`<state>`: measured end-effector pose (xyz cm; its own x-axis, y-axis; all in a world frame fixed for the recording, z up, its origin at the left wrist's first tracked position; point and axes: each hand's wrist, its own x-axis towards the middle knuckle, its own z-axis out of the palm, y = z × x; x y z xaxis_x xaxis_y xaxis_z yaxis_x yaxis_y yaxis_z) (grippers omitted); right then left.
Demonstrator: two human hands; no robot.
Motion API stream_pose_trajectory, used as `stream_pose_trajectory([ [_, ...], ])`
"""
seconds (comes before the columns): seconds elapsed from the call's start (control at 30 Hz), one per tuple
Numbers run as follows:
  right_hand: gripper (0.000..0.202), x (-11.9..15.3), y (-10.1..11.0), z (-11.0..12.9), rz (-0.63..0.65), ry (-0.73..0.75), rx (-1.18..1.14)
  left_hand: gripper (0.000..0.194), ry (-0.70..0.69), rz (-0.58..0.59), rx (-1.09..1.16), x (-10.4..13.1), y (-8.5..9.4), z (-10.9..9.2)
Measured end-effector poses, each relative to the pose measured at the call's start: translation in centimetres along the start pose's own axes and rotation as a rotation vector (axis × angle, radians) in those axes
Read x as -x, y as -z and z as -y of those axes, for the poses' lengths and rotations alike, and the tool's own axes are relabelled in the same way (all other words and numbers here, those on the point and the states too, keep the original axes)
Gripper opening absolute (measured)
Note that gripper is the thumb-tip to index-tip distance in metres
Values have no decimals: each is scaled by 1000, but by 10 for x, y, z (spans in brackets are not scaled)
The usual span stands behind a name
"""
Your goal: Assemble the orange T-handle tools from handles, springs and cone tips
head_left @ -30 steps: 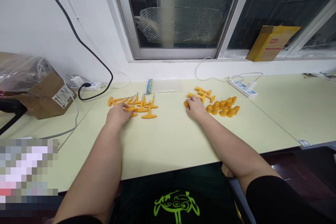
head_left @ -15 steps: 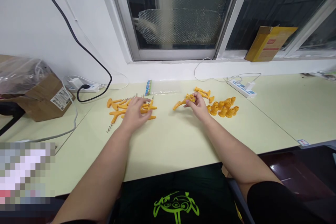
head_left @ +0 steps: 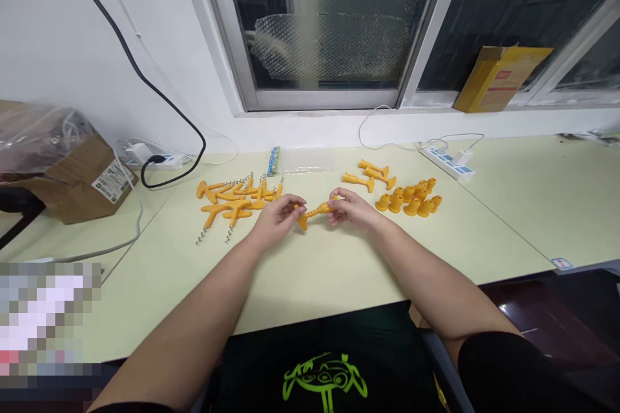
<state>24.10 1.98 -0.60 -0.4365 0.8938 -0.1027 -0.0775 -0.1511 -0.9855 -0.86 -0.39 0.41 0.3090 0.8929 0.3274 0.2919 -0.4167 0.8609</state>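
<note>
Between my two hands is a yellow corkscrew [head_left: 317, 210] with a sleeve around its shaft. My left hand [head_left: 277, 222] pinches its T-shaped handle, while my right hand [head_left: 352, 209] grips the sleeve end. Left of my hands lies a pile of yellow T-handled corkscrews [head_left: 237, 205] with bare metal spirals. Several yellow conical sleeves [head_left: 411, 206] stand in a group to the right. Behind my right hand, three yellow corkscrews fitted with sleeves [head_left: 359, 181] lie on the table.
A clear plastic bag [head_left: 305, 160] lies at the back of the pale table [head_left: 314, 284]. Power strips [head_left: 448, 163] with cables rest by the wall. An open cardboard box [head_left: 82, 174] sits at the left; another carton [head_left: 501, 80] leans on the windowsill.
My left hand has left the pile and moved right, taking hold of a corkscrew handle. My right hand has shifted slightly left and down. One more sleeved corkscrew now lies behind it.
</note>
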Motion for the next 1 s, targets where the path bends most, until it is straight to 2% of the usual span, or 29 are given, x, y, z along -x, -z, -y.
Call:
stream_pose_trajectory([
  [0.07,33,2,1,-1,35,138,137,31,104,-77,93,-2,1,1],
  [0.17,24,6,-2,-2,14,422,419,38,296,-151,278,-5,3,0],
  [0.27,12,7,-7,-2,-16,639,635,41,482,-136,485,-7,7,-1],
  [0.37,10,7,-9,0,-44,728,722,31,588,-82,646,-9,12,-1],
  [0.47,13,5,-6,-1,-115,694,727,25,568,-48,776,-9,15,1],
  [0.53,16,5,-3,-2,-146,641,703,33,515,-28,783,-8,17,3],
  [0.63,17,4,-1,-4,-144,622,701,50,471,32,669,-6,16,5],
  [0.73,14,4,-2,-3,-128,701,773,60,482,64,557,-3,14,5],
  [0.9,10,5,-6,0,-84,843,909,80,522,62,498,-3,12,-6],
  [1.0,12,6,-8,1,-108,892,996,62,531,54,485,-4,14,-11],
])
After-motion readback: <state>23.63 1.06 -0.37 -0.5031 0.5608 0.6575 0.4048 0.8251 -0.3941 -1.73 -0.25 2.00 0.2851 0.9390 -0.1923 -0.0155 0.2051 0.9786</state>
